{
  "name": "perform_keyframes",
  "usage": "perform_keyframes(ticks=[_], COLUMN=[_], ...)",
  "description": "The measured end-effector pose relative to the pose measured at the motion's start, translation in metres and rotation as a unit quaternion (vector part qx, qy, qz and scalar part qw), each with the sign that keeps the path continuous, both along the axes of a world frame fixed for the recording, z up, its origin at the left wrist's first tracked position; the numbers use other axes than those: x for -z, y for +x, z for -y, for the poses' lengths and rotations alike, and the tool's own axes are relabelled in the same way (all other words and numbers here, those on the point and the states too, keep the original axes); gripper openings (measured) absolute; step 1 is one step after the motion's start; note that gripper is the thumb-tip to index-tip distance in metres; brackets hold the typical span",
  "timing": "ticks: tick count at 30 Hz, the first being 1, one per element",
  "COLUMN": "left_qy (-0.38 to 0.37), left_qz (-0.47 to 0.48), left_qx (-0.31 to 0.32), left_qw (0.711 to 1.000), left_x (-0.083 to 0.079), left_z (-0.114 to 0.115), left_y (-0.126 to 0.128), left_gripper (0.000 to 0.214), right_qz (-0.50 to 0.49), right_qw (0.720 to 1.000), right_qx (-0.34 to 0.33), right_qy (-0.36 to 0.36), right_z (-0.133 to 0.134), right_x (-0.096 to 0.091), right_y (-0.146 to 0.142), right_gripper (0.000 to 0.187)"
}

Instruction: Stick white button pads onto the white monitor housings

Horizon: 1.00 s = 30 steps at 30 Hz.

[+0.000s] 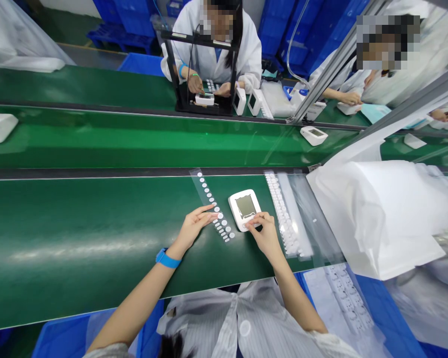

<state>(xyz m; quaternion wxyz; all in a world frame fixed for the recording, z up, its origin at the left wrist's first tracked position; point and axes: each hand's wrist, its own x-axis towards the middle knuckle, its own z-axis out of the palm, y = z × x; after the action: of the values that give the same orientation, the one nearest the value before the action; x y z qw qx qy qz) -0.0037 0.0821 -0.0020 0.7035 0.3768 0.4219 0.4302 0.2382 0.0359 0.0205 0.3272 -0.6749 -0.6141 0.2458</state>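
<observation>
A white monitor (245, 208) with a grey screen lies face up on the green bench, tilted slightly. The fingers of my right hand (263, 228) are bent together at its lower right part, with the thumb on its front face. Whether a small sticker is between them I cannot make out. Left of the monitor lies a clear strip of round and oval white stickers (204, 185), set at a slant. My left hand (194, 226) reaches over this strip from the left, fingers stretched and slightly apart, their tips touching it by a round sticker.
Right of the monitor lie more sticker sheets (281, 211) and clear film, beside white foam sheeting (381, 214). A green conveyor belt (153, 144) runs behind the bench, carrying white monitors (313, 135). Across it, co-workers in white coats work near a black frame (205, 107). Blue bins (67, 335) stand below.
</observation>
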Motion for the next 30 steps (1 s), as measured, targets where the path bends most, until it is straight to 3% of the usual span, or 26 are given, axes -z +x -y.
perform_keyframes(ticks=[13,21,26,30], left_qy=[0.011,0.017,0.025,0.041], left_qz=[-0.016,-0.024,-0.03,-0.042], left_qx=[0.003,0.009,0.021,0.031], left_qw=[1.0,1.0,0.999,0.998], left_x=[0.0,-0.002,-0.003,-0.003], left_z=[0.0,0.001,0.002,0.003], left_y=[0.0,0.0,0.001,0.002], left_gripper=[0.056,0.055,0.059,0.059], right_qz=[0.001,-0.108,-0.05,0.004], right_qw=[1.0,0.992,0.995,0.996], right_qx=[0.006,0.057,0.074,0.07], right_qy=[0.01,0.039,0.042,0.055], right_z=[0.0,0.0,0.003,0.005], right_x=[0.001,0.009,0.011,0.003], right_y=[-0.001,0.007,0.001,-0.005], right_gripper=[0.009,0.021,0.028,0.024])
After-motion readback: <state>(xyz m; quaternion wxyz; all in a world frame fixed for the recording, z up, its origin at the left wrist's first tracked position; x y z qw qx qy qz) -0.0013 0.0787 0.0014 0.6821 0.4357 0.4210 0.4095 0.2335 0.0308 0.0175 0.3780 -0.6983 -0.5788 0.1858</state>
